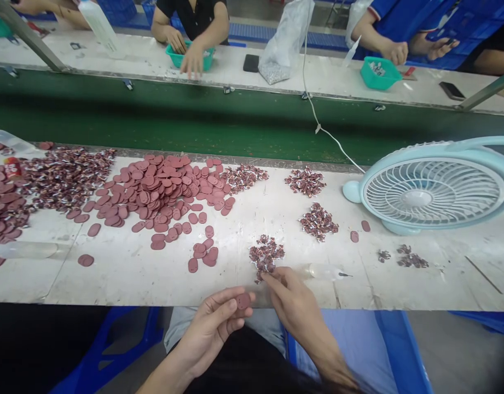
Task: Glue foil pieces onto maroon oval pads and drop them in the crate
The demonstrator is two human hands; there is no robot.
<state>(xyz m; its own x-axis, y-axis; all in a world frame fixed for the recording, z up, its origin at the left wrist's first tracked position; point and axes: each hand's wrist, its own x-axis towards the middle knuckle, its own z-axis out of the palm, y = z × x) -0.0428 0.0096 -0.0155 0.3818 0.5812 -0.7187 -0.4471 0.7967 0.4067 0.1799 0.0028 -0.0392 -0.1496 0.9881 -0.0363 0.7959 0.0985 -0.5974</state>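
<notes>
Bare forearms, no sleeves, dark lap clothing

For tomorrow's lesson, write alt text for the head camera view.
A person's left hand holds a reddish oval tag while the right hand fingers a small pile of printed pieces on a white worktable, beside a tag heap and fan.

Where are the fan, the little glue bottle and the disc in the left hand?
fan (434, 189): head view, on the grille's middle.
glue bottle (323, 271): head view, on its clear body.
disc (243, 301): head view, on its face, at the left hand's fingertips.
</notes>
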